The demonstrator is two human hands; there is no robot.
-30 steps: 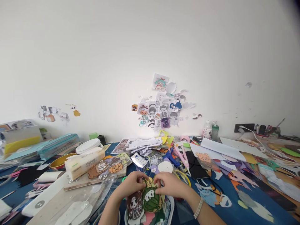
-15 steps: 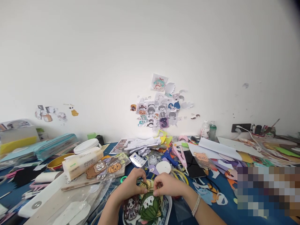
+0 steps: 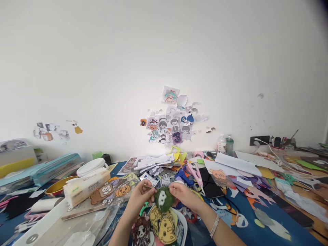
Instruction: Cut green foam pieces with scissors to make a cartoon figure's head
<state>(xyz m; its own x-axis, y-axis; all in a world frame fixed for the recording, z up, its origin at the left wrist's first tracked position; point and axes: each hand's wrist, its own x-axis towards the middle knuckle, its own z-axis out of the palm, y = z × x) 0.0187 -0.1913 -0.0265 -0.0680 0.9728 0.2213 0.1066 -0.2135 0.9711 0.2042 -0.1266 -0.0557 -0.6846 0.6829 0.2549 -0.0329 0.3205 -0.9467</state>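
Observation:
A green paper cutout of a character with a white face (image 3: 163, 201) is raised over a white tray (image 3: 185, 229), slightly blurred. Its left edge is pinched by my left hand (image 3: 141, 197), and my right hand (image 3: 185, 196) grips the right edge. In the tray below lie a yellow cat-like cutout (image 3: 166, 229) and a dark brown character cutout (image 3: 141, 231), with other pieces partly covered beneath them. Something with a bright green loop (image 3: 144, 207) shows just under my left hand.
To the left are a tissue pack (image 3: 87, 186), a pumpkin cutout (image 3: 123, 190) and a yellow bowl (image 3: 58, 186). Behind my hands are a blue glue gun (image 3: 185, 175), a pink tool (image 3: 196, 176) and paper scraps. A black phone (image 3: 211, 186) lies to the right.
Both hands have lifted the green cutout up from the tray, uncovering the yellow cat-like cutout. My hands are farther apart. The view has shifted slightly.

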